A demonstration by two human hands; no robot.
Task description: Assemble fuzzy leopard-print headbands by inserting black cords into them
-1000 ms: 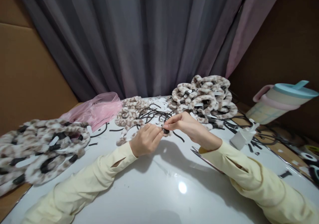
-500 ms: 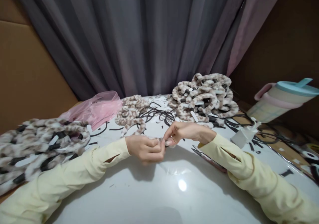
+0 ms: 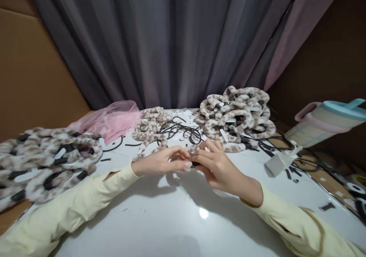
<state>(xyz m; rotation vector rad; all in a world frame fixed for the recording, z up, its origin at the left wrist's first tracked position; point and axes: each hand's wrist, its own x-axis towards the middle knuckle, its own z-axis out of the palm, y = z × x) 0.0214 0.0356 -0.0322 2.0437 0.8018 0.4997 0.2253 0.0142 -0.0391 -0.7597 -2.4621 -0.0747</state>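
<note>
My left hand [image 3: 164, 162] and my right hand [image 3: 219, 165] meet over the middle of the white table, fingertips nearly touching. Between the fingertips is a small dark piece [image 3: 195, 164], mostly covered, so its kind does not show. Both hands are closed around it, with thumbs and fingers bent inward. Just behind the fingertips a bit of spotted plush [image 3: 193, 148] shows; whether it is joined to the dark piece I cannot tell. Farther back lie a tangle of black cords [image 3: 183, 129] and a small stack of spotted plush rings [image 3: 153, 125].
Heaped plush rings with black sections and white tags lie at the left [image 3: 57, 162] and back right [image 3: 237, 116]. A pink plastic bag [image 3: 114, 120] rests behind. On the right stand a white dispenser bottle [image 3: 281, 162] and a tumbler [image 3: 317, 125]. Short black offcuts [image 3: 327, 206] lie about.
My right hand has swung lower and turned, its back now facing up. My left hand has opened out of its tight pinch into a looser curl. The scissors by my right forearm are now out of sight.
</note>
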